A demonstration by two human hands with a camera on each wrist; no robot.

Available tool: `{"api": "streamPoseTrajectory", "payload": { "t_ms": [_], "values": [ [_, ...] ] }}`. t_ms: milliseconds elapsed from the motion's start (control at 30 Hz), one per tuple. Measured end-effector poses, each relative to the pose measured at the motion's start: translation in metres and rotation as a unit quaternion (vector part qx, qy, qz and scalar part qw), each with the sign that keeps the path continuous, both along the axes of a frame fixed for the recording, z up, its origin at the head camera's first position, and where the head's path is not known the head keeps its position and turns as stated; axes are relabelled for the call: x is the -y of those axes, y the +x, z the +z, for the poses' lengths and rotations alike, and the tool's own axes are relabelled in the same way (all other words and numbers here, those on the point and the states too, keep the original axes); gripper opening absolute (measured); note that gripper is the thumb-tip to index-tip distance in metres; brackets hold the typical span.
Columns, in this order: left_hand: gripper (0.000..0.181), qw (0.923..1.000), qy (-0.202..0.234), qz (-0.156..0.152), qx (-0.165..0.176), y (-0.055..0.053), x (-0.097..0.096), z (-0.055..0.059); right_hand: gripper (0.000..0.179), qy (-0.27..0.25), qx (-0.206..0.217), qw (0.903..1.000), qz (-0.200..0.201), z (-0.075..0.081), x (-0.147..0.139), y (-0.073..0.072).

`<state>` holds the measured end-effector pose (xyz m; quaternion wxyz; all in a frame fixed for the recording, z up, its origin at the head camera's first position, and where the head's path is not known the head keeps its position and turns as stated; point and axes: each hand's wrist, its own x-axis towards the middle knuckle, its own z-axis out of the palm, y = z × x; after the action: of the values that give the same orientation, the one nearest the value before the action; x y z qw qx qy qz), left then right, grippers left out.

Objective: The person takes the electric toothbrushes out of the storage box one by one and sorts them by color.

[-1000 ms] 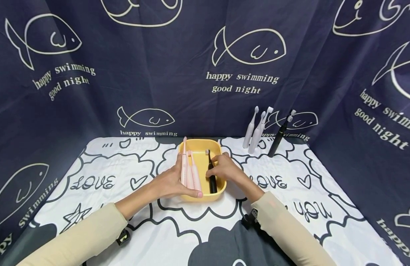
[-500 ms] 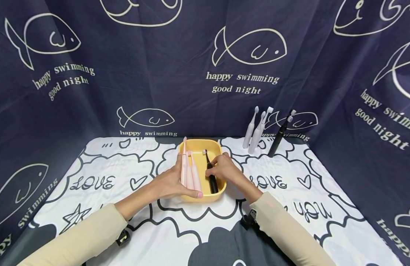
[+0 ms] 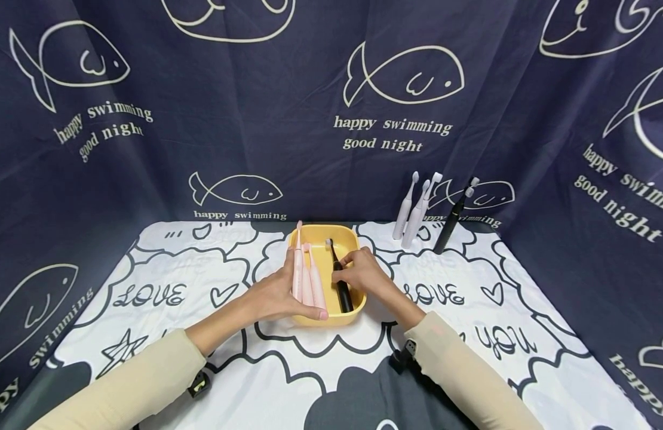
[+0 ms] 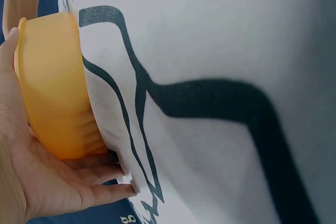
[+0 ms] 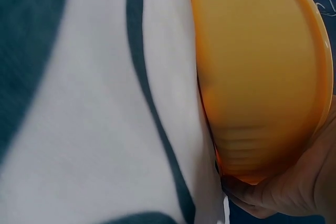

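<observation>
A yellow plastic bin [image 3: 326, 321] stands on the cloth in the head view. My left hand [image 3: 272, 295] holds its left side, with the thumb along the front rim; the left wrist view shows the fingers against the outer wall [image 4: 55, 87]. Pink electric toothbrushes [image 3: 316, 286] lean side by side at the bin's left. On the right, my right hand [image 3: 364, 272] reaches over the rim and pinches a black electric toothbrush [image 3: 344, 297] that slants in the bin, its head toward the back. Some right fingers stay outside the bin's wall [image 5: 257, 77], as the right wrist view shows.
White electric toothbrushes [image 3: 414, 224] stand upright at the back right. Beside them are black electric toothbrushes [image 3: 448, 230], one overlapping another. A dark blue fish-print curtain [image 3: 310, 131] rises behind the table's patterned cloth [image 3: 202, 286].
In my right hand, the black toothbrush has tilted, its head swinging left in the bin. My left hand and the pink toothbrushes have kept their places.
</observation>
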<state>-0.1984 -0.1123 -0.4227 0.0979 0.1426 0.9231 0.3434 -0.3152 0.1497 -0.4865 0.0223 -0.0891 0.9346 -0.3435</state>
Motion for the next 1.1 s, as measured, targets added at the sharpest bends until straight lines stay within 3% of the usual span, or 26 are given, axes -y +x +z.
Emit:
{"api": "streamPoseTrajectory", "payload": {
  "t_ms": [67, 267, 333, 467, 700, 1100],
  "values": [
    [0.179, 1.0000, 0.007, -0.005, -0.005, 0.000, 0.000, 0.000, 0.027, -0.018, -0.007, 0.9998, 0.002, 0.003, 0.001, 0.004],
    [0.177, 0.9997, 0.013, -0.011, -0.014, 0.001, 0.001, 0.002, 0.040, -0.095, 0.015, 0.9954, -0.001, 0.055, 0.013, 0.050],
    [0.177, 0.9998, 0.010, -0.011, -0.016, 0.001, 0.001, 0.002, 0.041, -0.113, 0.027, 0.9932, -0.006, 0.062, 0.015, 0.058],
    [0.175, 0.9996, 0.016, -0.013, -0.019, 0.000, 0.002, 0.000, 0.041, -0.139, 0.038, 0.9896, -0.009, 0.062, 0.016, 0.061],
    [0.179, 0.9999, 0.004, -0.007, -0.012, 0.001, 0.001, -0.001, 0.045, -0.207, 0.082, 0.9749, 0.002, 0.061, 0.008, 0.062],
    [0.180, 1.0000, -0.002, 0.000, -0.003, 0.001, 0.000, 0.000, 0.047, -0.244, 0.105, 0.9641, -0.001, 0.069, -0.003, 0.060]
  ]
}}
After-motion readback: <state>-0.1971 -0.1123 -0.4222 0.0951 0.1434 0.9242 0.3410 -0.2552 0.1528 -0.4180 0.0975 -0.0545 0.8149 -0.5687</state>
